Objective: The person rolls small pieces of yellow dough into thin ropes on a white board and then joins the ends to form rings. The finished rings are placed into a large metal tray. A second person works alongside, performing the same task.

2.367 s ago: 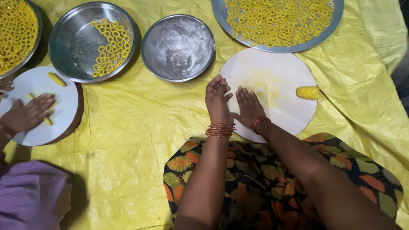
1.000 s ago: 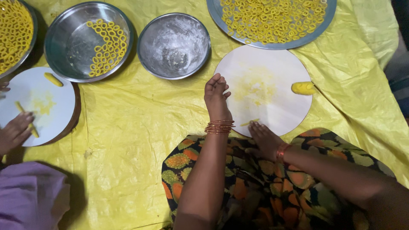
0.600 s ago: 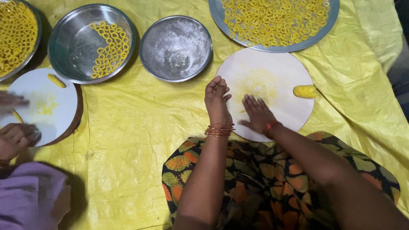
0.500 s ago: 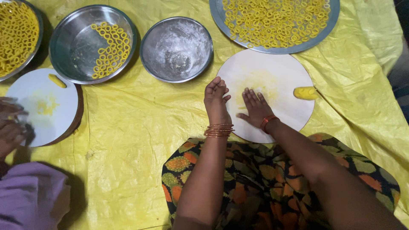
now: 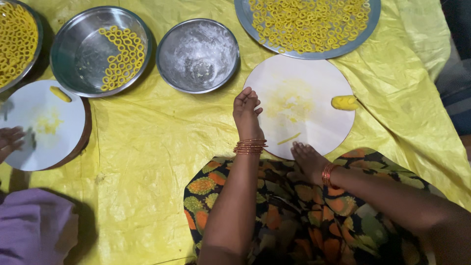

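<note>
The left hand [image 5: 247,114] rests on the left edge of a round white board [image 5: 314,88], fingers curled loosely together, steadying the board and grasping nothing. The right hand [image 5: 307,158] lies flat at the board's near edge, fingers extended and relaxed, palm down, with nothing in it. A thin rolled strand of yellow dough [image 5: 289,139] lies on the board just beyond the right fingertips, apart from them. A lump of yellow dough [image 5: 344,102] sits on the board's right rim. Yellow smears mark the board's centre.

Beyond the board stands a large steel tray [image 5: 374,19] covered with yellow dough rings. To its left is a floured steel bowl [image 5: 198,55], then a wider steel bowl [image 5: 68,54] holding a cluster of rings along its right side. A further tray of rings [image 5: 14,44] shows at the far left edge.

A second white board [image 5: 41,142] lies at the left, with a small dough piece [image 5: 60,94] near its top. Another person's hand [image 5: 11,140] touches that board's left edge. All stands on a yellow plastic sheet [image 5: 147,147]
</note>
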